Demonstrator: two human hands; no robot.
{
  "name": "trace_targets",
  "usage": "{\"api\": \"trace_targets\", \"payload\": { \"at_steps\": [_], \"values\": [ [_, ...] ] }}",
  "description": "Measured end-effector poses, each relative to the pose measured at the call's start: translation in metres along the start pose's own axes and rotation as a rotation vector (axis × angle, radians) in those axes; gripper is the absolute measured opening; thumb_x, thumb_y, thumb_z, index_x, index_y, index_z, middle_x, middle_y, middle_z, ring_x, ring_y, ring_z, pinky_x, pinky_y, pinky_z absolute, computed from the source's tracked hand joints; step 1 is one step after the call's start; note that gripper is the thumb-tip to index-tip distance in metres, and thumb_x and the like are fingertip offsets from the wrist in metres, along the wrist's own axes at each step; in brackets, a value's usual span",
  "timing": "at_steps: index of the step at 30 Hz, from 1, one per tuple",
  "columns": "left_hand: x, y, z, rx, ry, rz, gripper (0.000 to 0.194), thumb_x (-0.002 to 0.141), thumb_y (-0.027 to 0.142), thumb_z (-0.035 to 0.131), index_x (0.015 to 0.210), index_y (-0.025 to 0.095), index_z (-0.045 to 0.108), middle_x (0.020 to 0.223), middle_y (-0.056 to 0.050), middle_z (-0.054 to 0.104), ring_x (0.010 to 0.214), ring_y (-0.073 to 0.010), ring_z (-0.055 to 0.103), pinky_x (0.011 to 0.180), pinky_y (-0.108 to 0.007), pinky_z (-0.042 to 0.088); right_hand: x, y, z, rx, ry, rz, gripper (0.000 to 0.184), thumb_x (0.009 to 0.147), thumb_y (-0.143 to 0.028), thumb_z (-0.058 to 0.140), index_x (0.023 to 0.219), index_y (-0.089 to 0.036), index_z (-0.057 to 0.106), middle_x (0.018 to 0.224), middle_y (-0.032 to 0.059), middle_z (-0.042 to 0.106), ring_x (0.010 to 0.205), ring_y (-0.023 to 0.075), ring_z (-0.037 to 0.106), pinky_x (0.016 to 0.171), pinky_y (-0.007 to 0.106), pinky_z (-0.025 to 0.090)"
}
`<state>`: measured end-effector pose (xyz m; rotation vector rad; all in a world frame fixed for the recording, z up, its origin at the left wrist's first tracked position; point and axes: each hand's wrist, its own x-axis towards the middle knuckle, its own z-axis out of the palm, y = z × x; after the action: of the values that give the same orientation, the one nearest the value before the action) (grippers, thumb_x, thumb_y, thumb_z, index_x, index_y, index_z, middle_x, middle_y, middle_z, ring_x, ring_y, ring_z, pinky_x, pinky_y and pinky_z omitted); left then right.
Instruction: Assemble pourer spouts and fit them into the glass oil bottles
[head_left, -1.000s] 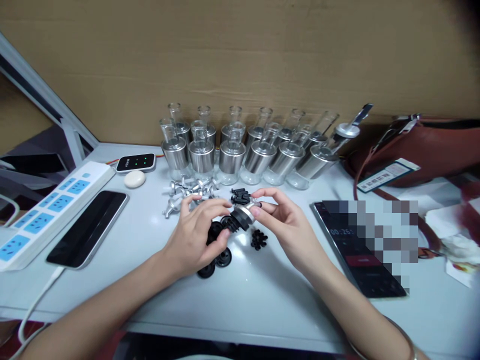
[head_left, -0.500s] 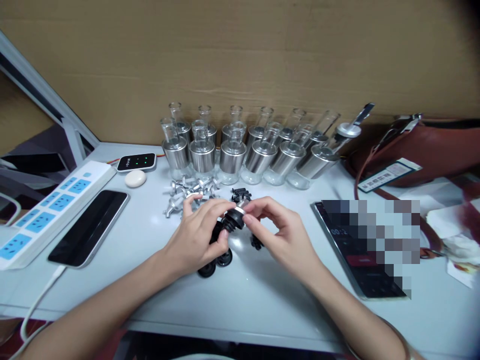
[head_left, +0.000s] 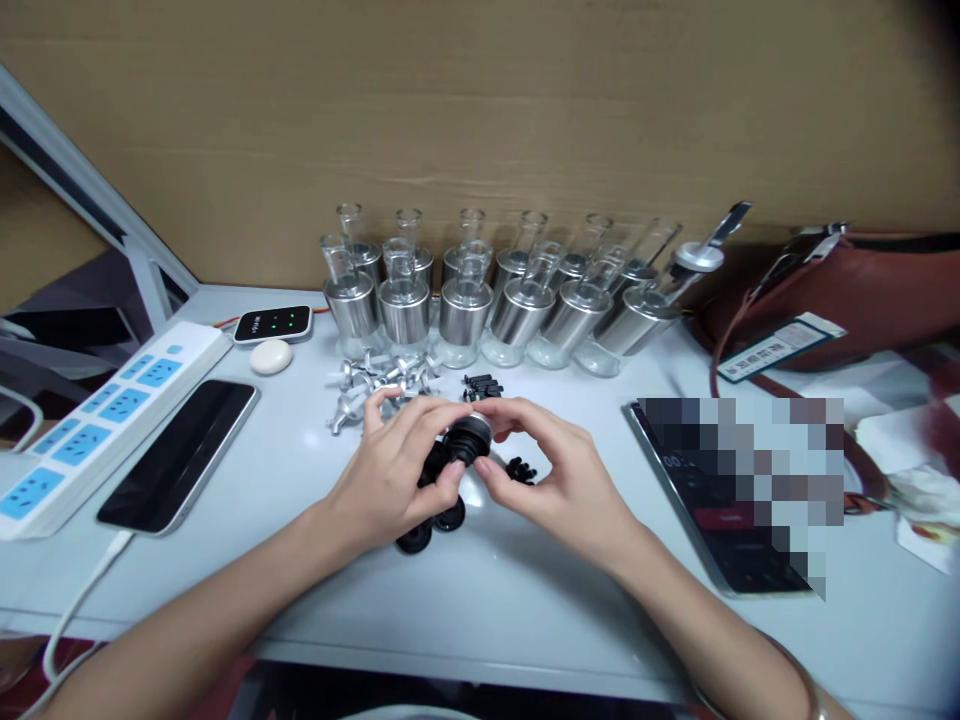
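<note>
Between my hands is a pourer stopper (head_left: 469,440), with a ribbed black rubber body and a silvery metal rim. My left hand (head_left: 394,462) pinches it from the left with thumb and fingers. From the right, the thumb and fingers of my right hand (head_left: 564,472) close on its edge. Black rubber stoppers (head_left: 414,536) lie under and below my left hand, partly covered by it. Silvery metal spout pieces (head_left: 386,378) are heaped behind that hand. Small black parts (head_left: 481,386) lie just beyond the fingers, and more small black pieces (head_left: 520,470) sit beside my right thumb.
Two rows of glass bottles with metal sleeves (head_left: 465,312) stand along the cardboard wall (head_left: 480,110); the rightmost carries a pourer (head_left: 697,256). At left are a power strip (head_left: 112,420), a phone (head_left: 180,455) and a white case (head_left: 271,357). A second phone (head_left: 720,520) and brown bag (head_left: 885,300) are right.
The stopper has turned, so its metal tip no longer shows and its black ribbed side faces me more. My right thumb has shifted down and left along it. My left hand is almost still.
</note>
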<state>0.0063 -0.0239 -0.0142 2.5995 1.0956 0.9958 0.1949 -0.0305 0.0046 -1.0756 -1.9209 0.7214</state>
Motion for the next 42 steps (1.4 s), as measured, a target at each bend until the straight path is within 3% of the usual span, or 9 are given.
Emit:
{"api": "trace_targets", "payload": {
  "at_steps": [7,15,24,42],
  "values": [
    [0.0006,0.0007,-0.0009,0.002,-0.003,-0.005,0.029,0.092,0.027,0.042,0.12,0.021,0.039,0.11,-0.006,0.062,0.1,-0.0209,0.057,0.1,-0.041,0.021,-0.0001,-0.0005,0.0002,-0.022,0.014,-0.025,0.032,0.074,-0.016,0.059,0.105,-0.021,0.057,0.09,0.0035,0.068,0.081,0.017,0.063,0.075,0.029,0.053],
    [0.0012,0.0034,-0.0049,-0.042,-0.003,-0.065,0.034,0.082,0.031,0.046,0.114,0.019,0.042,0.104,-0.007,0.062,0.098,-0.024,0.058,0.1,-0.047,0.022,-0.0011,-0.0033,0.001,0.037,0.027,0.007,0.029,0.073,-0.016,0.059,0.101,-0.02,0.056,0.091,0.0045,0.068,0.081,0.0171,0.063,0.076,0.03,0.052],
    [0.0045,0.0017,-0.0068,-0.111,-0.106,-0.117,0.025,0.082,0.032,0.041,0.1,0.018,0.05,0.097,-0.004,0.063,0.09,-0.0219,0.058,0.099,-0.047,0.022,-0.0013,-0.0015,0.0006,0.062,-0.031,0.032,0.033,0.074,-0.017,0.06,0.106,-0.021,0.055,0.095,0.0045,0.067,0.085,0.0172,0.062,0.08,0.032,0.052],
    [0.0038,0.0015,-0.0033,-0.062,-0.067,-0.109,0.02,0.085,0.034,0.04,0.093,0.018,0.049,0.087,-0.002,0.062,0.082,-0.0206,0.059,0.097,-0.045,0.023,-0.0015,-0.0005,-0.0011,0.086,-0.068,0.075,0.029,0.078,-0.019,0.057,0.107,-0.021,0.056,0.098,0.0057,0.069,0.088,0.0185,0.065,0.082,0.034,0.053]
  ]
}}
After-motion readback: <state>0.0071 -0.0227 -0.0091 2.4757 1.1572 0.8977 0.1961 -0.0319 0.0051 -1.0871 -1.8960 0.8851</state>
